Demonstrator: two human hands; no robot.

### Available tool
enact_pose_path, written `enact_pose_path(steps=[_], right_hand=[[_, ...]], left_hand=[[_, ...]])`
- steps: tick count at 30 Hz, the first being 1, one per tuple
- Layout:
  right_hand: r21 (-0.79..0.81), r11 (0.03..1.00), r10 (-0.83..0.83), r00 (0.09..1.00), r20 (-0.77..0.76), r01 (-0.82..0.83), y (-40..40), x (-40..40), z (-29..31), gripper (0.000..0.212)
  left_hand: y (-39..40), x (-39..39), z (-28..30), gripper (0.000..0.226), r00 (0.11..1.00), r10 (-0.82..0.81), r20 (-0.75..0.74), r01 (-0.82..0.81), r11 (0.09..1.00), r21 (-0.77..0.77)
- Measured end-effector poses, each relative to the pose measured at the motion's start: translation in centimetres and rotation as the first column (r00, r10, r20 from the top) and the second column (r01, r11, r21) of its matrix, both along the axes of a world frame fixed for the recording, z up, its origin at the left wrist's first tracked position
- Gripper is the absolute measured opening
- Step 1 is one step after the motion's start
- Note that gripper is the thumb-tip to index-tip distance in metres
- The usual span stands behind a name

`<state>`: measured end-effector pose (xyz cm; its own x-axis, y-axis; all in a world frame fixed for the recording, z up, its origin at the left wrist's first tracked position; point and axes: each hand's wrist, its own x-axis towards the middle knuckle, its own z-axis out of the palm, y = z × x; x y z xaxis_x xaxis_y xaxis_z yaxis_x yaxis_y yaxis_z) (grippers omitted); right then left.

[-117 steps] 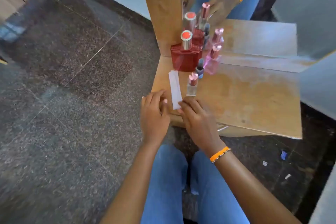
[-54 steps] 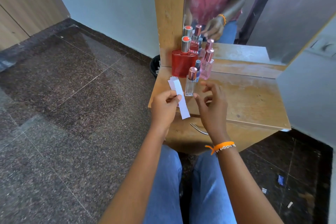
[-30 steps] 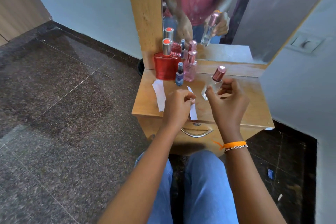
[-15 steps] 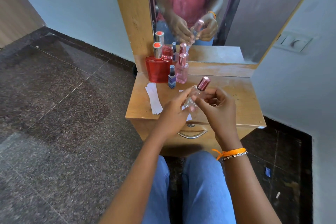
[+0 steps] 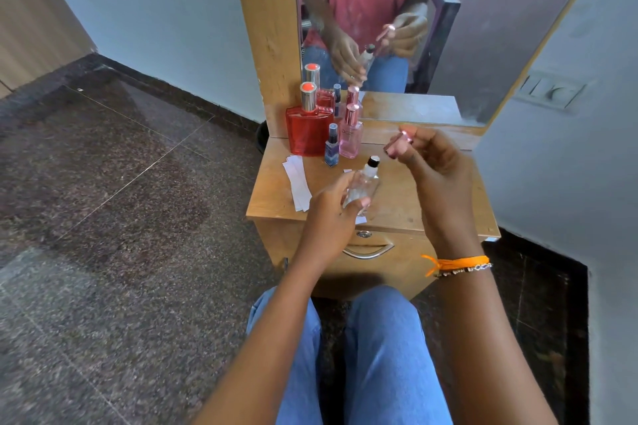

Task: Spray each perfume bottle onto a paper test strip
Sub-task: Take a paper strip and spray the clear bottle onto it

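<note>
My left hand [image 5: 329, 217] grips a small clear perfume bottle [image 5: 362, 186], tilted, its black nozzle bare. A paper test strip [image 5: 360, 219] peeks out under that hand. My right hand [image 5: 438, 176] pinches the bottle's pink cap [image 5: 397, 143], held up and to the right of the bottle. At the back left of the small wooden table [image 5: 414, 203] stand a large red bottle [image 5: 307, 129], a small blue bottle [image 5: 332, 147] and a pink bottle [image 5: 351, 133]. More white strips [image 5: 297, 181] lie on the table's left side.
A mirror [image 5: 431, 17] in a wooden frame rises behind the table and reflects the bottles and both hands. A drawer with a metal handle [image 5: 369, 250] faces my knees. A dark bin [image 5: 262, 136] sits left of the table on the stone floor.
My right hand pulled the pink cap off the clear bottle and lifted it right. My left hand took over the bottle. Earlier, the right hand picked that bottle off the table.
</note>
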<state>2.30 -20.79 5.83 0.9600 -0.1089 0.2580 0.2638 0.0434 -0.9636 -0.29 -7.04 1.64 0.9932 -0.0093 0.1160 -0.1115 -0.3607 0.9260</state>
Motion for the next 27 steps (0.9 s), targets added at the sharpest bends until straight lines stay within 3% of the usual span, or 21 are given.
enact_pose_path(steps=[2,5,11,14,16,18,20,27], right_hand=[[-0.152,0.983,-0.099,0.995,0.028,0.103,-1.0,0.0,-0.9,0.013],[-0.449,0.878,-0.189,0.982,-0.006,0.166,-1.8,-0.2,-3.8,0.015],[-0.574,0.806,-0.200,0.979,-0.041,0.141,-1.6,-0.7,-7.1,0.026],[-0.660,0.730,-0.236,0.972,-0.001,0.177,-1.7,-1.0,-6.9,0.049],[-0.651,0.729,-0.177,0.977,0.119,0.211,-1.7,-1.6,-6.3,0.057],[-0.590,0.805,0.026,0.989,0.144,0.065,-1.2,-2.4,-5.7,0.064],[-0.538,0.835,0.185,0.980,0.072,-0.118,-0.4,-2.8,-5.4,0.072],[-0.390,0.914,0.116,0.993,-0.019,-0.115,0.0,-2.8,-5.2,0.067]], left_hand=[[0.2,-0.1,-0.2,0.038,0.999,0.019,-0.048,-0.021,0.999,-0.041],[0.3,-0.1,-0.4,0.036,0.999,0.048,-0.021,-0.049,0.998,-0.050],[-0.3,-0.1,-0.5,0.033,0.997,0.083,-0.003,-0.083,0.996,-0.030],[-0.4,-0.1,-0.6,0.034,0.995,0.098,-0.012,-0.099,0.994,-0.050],[-0.3,0.1,-0.6,0.034,0.993,0.112,-0.024,-0.113,0.992,-0.063],[-0.3,0.3,-0.4,0.034,0.992,0.123,-0.039,-0.127,0.985,-0.116],[-0.4,0.5,0.0,0.034,0.991,0.121,-0.058,-0.128,0.980,-0.154],[0.1,1.0,0.5,0.016,0.991,0.065,-0.114,-0.087,0.976,-0.199]])
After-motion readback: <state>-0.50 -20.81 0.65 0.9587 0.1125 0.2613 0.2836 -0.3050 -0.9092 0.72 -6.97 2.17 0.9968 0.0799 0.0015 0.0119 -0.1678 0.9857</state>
